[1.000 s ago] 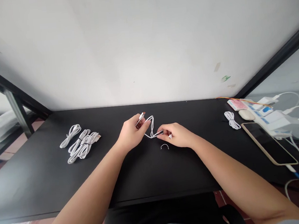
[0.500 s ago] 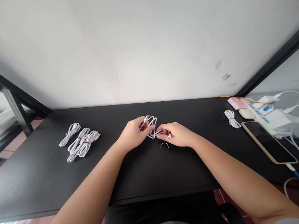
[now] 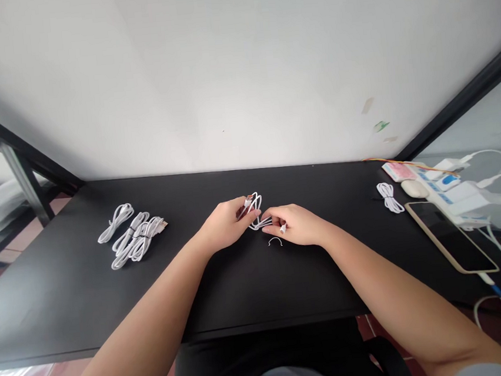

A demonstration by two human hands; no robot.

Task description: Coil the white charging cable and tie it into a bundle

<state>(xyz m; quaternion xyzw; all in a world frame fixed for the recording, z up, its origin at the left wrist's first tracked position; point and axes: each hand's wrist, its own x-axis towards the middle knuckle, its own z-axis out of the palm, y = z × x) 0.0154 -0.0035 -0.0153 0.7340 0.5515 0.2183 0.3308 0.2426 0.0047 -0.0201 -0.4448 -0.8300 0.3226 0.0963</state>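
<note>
Between my hands is a looped white charging cable [image 3: 256,218], held just above the black table. My left hand [image 3: 227,224] is closed round its left side, with a USB plug poking up by the fingers. My right hand [image 3: 293,225] pinches the loops' right end, and a white connector [image 3: 283,228] shows against its fingers. Just below the right fingertips a short curved white tie [image 3: 275,242] lies on the table. Parts of the cable are hidden behind my fingers.
Several bundled white cables [image 3: 138,240] lie at the left. On the right are another white bundle [image 3: 390,197], a phone [image 3: 450,237] with a cord plugged in, a pale mouse [image 3: 414,189] and a power strip [image 3: 444,196] with chargers. A wall [image 3: 240,82] stands behind the table [image 3: 260,293].
The USB plug has tilted slightly in my left hand, and the loops have shifted a little. Both hands keep nearly the same place and grip.
</note>
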